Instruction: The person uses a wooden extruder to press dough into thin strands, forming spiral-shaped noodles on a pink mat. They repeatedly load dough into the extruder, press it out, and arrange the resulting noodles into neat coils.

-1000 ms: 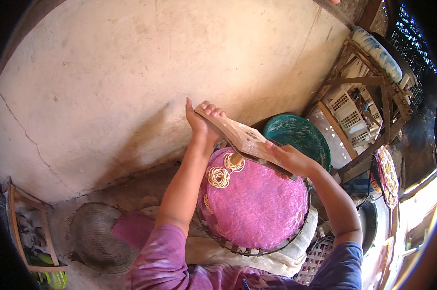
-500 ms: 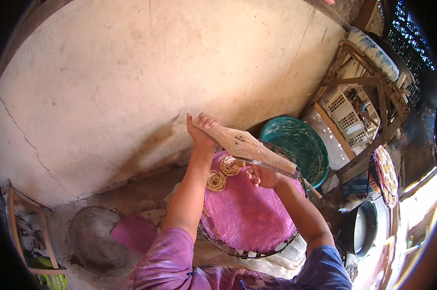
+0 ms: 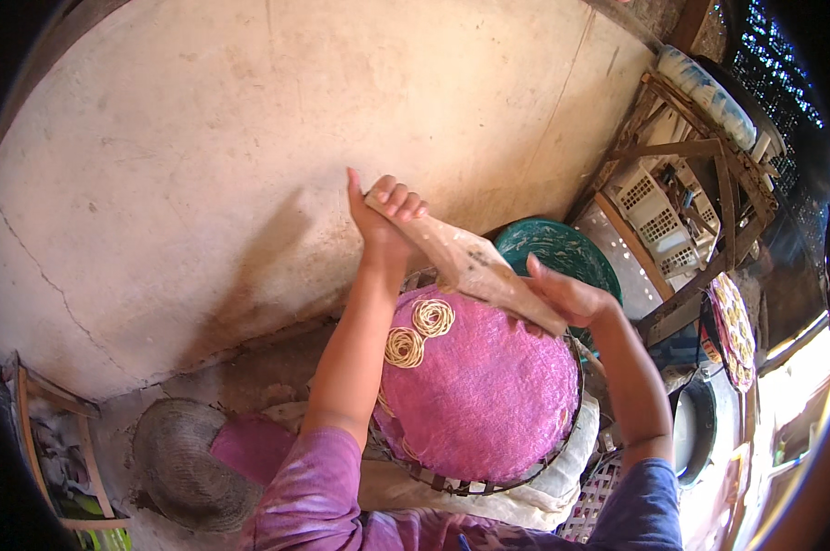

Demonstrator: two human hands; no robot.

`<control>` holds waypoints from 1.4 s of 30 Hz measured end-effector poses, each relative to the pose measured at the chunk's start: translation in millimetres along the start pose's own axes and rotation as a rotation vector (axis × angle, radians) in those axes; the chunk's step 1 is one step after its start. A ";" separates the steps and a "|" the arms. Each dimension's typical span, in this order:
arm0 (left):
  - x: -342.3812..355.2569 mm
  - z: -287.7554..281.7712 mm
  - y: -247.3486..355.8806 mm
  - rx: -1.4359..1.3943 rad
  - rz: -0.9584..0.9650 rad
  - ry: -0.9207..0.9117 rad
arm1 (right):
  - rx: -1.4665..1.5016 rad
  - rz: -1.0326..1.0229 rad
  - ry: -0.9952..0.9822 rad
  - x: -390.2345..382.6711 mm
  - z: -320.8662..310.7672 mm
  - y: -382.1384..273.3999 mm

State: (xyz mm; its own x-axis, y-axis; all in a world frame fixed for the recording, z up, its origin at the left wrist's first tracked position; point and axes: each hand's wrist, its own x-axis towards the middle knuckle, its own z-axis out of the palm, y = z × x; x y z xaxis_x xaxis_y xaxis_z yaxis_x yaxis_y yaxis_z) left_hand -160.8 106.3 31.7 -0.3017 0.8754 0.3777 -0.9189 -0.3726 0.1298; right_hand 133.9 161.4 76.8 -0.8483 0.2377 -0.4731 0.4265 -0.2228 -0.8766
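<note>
We held the long pale cloth piping bag (image 3: 474, 266) slanted above the round woven tray under its pink cloth (image 3: 484, 395), our left hand (image 3: 387, 216) clenched tight on its raised upper end and our right hand (image 3: 566, 296) wrapped around its lower end. Two pale spiral noodle coils (image 3: 419, 331) lay touching near the tray's far left edge, close enough that a nudge might have tipped them off. The green plastic basin (image 3: 562, 253) sat just beyond the right hand, the wooden rack (image 3: 700, 184) crowded the right, and only the bare plastered wall (image 3: 203, 165) side lay open
</note>
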 end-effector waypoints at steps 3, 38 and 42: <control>5.8 -12.1 -43.7 -0.007 0.010 0.339 | -0.453 0.259 0.341 -11.4 3.2 -16.7; 18.0 -58.9 -79.1 -0.336 -0.100 0.187 | 0.523 -0.006 0.174 4.3 -30.4 62.8; 12.4 -58.4 -79.9 -0.367 -0.024 0.302 | 0.732 -0.125 -0.099 37.9 -32.4 87.7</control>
State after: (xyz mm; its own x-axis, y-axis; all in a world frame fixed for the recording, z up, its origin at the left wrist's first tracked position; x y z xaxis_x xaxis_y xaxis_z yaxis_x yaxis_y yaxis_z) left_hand -105.9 164.8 -27.5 -0.2893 0.9532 0.0883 -0.9394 -0.2650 -0.2176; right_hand 149.3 181.5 -20.8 -0.9156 0.2239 -0.3339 0.0369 -0.7802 -0.6244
